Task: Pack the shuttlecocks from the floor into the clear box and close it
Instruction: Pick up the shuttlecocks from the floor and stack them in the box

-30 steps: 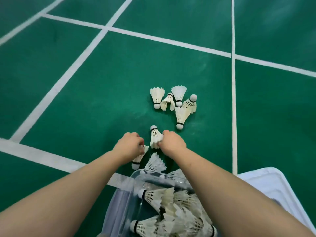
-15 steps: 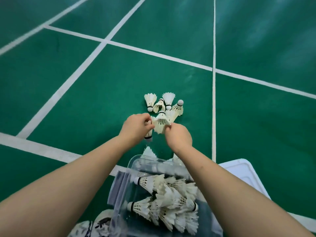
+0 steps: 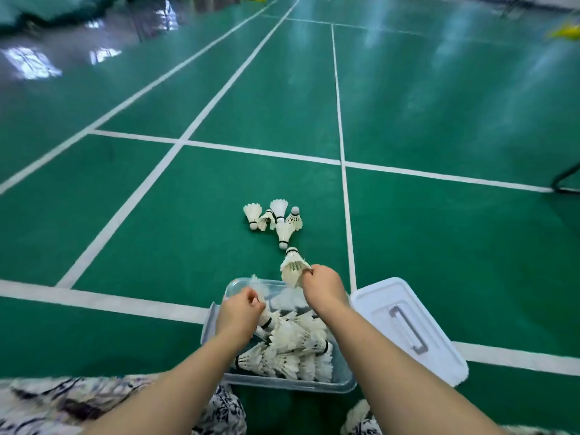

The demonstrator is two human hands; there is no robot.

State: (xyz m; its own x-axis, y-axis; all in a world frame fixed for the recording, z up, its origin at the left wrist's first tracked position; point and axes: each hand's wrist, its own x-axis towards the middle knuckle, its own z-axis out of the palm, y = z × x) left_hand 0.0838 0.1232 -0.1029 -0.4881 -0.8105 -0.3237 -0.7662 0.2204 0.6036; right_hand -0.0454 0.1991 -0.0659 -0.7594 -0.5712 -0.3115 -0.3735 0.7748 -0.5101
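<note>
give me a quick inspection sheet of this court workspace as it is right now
surface: green court floor with white lines
job's things: clear box open, partly filled with packed shuttlecocks; white lid lying on the floor to its right; loose shuttlecocks on the floor beyond the box
clutter: nothing seen
grippers: right hand pinches a held shuttlecock by the box's far edge; left hand is curled over the box, seemingly gripping a blurred shuttlecock
cables: nothing seen
surroundings: yellow objects far off; black frame at the right edge; patterned clothing at the bottom
</note>
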